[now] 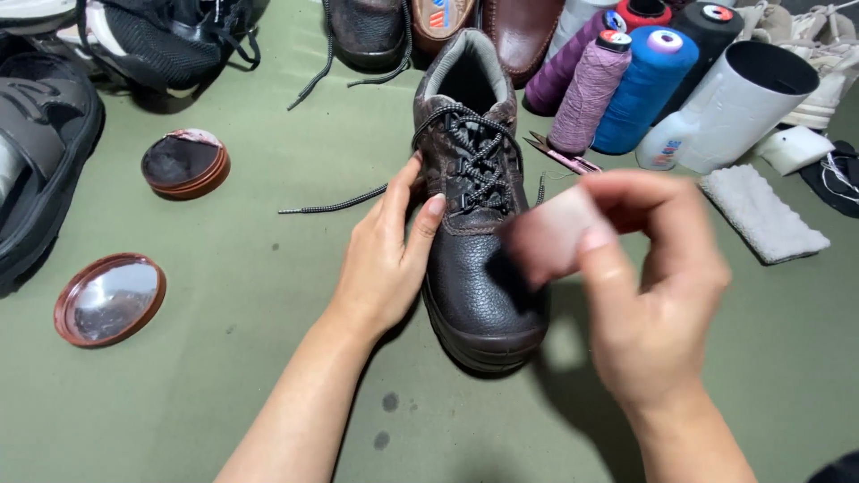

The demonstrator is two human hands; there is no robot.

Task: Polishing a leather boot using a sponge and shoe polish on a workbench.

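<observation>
Dark brown lace-up work boot at centre of the green mat, toe toward 6 o'clock. Left hand, at the boot's 9 o'clock, lies half-open against its side, thumb on the tongue edge. Right hand, at 3 o'clock, pinches a blurred pale pink pad just above the toe.

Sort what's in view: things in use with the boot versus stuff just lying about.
In use: dark brown boot, steadied by left hand; pale cloth pad in right hand; open polish tin, its lid.

Lying about: thread spools, white bottle, black shoes.
</observation>
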